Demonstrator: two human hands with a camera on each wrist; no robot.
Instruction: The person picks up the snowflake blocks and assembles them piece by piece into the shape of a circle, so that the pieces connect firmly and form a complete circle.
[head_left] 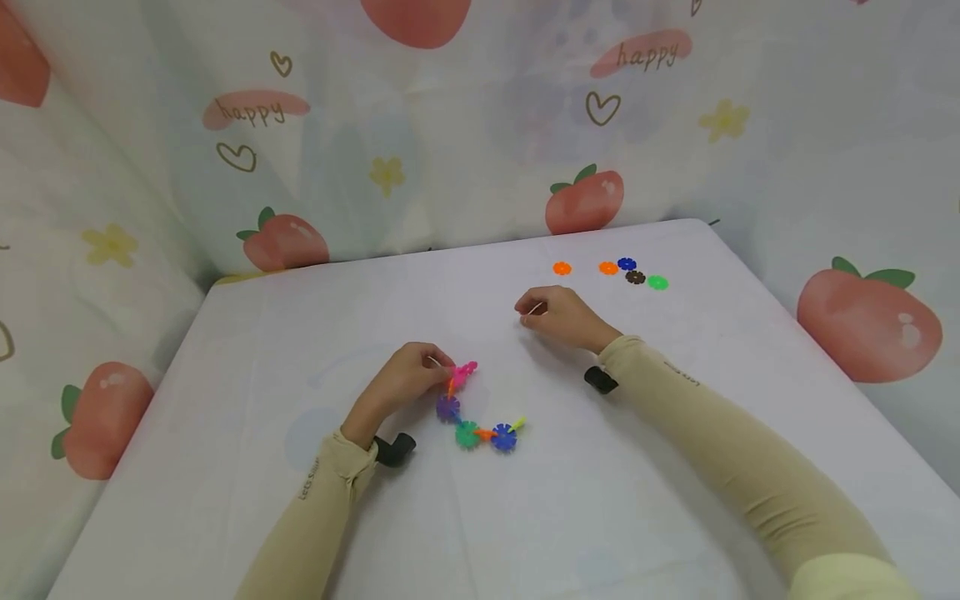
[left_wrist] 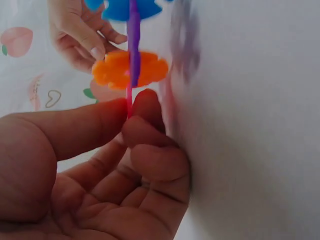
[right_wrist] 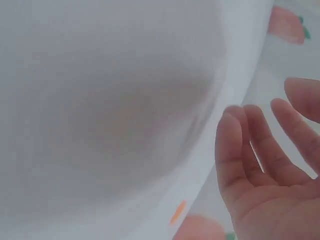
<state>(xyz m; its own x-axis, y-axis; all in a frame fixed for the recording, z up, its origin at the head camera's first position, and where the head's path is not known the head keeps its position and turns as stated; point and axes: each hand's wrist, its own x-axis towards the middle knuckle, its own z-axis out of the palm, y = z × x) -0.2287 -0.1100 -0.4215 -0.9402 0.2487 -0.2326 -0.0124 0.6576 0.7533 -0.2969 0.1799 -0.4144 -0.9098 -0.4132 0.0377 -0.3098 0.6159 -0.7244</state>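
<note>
Mid surface: disc chain, pink end pinched by left hand.
It runs toward the near edge, then right; right hand, fingers relaxed, visibly empty, nearer loose discs by far right corner.

Chain of multicoloured notched discs: curved over tabletop, pink end pinched in left hand, yellow end free.

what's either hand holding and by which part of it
The left hand pinches the chain of linked discs by its pink end; the right hand holds nothing.
</note>
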